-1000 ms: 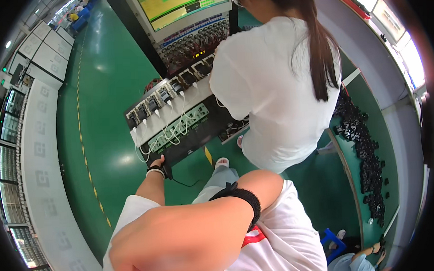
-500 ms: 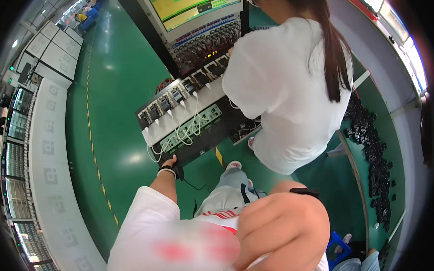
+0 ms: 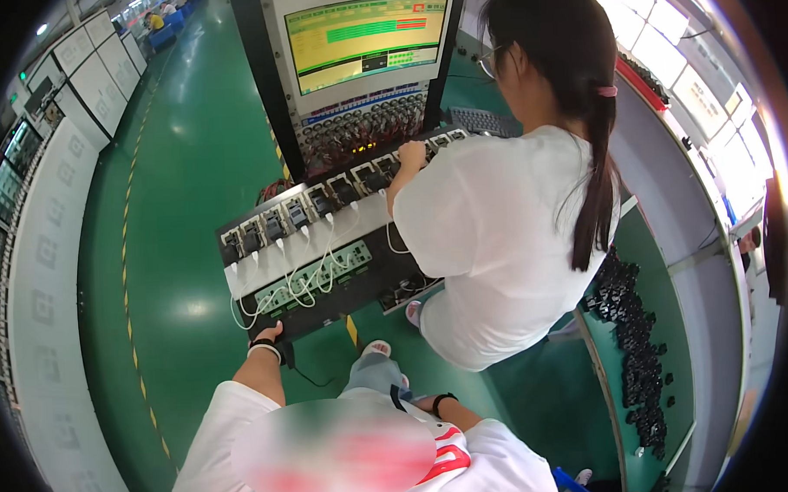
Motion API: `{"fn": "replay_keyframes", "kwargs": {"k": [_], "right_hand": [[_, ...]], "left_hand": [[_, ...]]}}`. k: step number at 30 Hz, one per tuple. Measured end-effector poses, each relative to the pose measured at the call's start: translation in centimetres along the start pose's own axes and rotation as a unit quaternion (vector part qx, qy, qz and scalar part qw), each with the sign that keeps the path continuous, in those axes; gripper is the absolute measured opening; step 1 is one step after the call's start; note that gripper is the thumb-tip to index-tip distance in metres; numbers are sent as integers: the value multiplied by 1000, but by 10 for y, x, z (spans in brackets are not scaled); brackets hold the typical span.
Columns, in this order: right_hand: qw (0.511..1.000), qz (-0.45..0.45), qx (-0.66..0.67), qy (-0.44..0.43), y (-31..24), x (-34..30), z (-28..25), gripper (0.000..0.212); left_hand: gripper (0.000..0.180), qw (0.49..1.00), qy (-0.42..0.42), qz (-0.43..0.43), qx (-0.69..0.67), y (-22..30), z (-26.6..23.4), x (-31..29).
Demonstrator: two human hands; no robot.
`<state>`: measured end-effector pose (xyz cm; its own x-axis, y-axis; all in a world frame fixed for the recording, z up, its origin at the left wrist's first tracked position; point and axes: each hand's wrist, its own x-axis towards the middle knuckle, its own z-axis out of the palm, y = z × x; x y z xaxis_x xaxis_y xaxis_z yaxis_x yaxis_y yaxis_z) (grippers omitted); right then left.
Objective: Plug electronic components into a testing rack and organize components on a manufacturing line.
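So the left hand (image 3: 271,331) is down at the near left corner of the bench (image 3: 361,290), arm reaching out fairly straight, thumb pointing up by the edge. Looks partly curled there, but the fingers are mostly hidden, so can't tell how open it is or how firmly it's got hold of anything. There's a black block (image 3: 288,354) with a thin cord just beside it, under that same corner.

Right hand (image 3: 426,404) is tucked at the lap, on the near side of the bench and well apart from it, elbow bent. Mostly covered, so no clue if it's open or holding something.

Big change: half a second ago the right arm was a blurry lump right up near the camera, now it's dropped. Left one's still on its corner. The view has shifted too, so you get the whole screen (image 3: 365,43) behind the bench, plus the co-worker's hand (image 3: 412,154) over the bench's row of black adapters (image 3: 297,214), which was mostly hidden before.
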<state>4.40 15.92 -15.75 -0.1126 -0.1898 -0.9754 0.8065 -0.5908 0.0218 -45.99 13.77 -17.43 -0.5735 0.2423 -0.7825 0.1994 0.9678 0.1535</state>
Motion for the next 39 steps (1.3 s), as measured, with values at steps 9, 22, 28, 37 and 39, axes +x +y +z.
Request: {"fn": "replay_keyframes", "kwargs": {"k": [9,22,28,37,39], "right_hand": [[793,-242,-435,351,36,57,-7,48],[803,-252,-410,352,29,126,-90,27],[847,-211,-255,415,70,160,-110,25],[876,-202,-269,347,30,96,-68,38],[891,-200,-202,354,26,89,-60,38]], "left_hand": [[81,999,48,13,10,12,-1,-6],[79,997,21,67,-11,5,-10,-8],[80,995,2,91,37,19,-8,-8],[80,995,24,94,4,5,-8,0],[81,999,19,46,-2,12,-9,-10]]}}
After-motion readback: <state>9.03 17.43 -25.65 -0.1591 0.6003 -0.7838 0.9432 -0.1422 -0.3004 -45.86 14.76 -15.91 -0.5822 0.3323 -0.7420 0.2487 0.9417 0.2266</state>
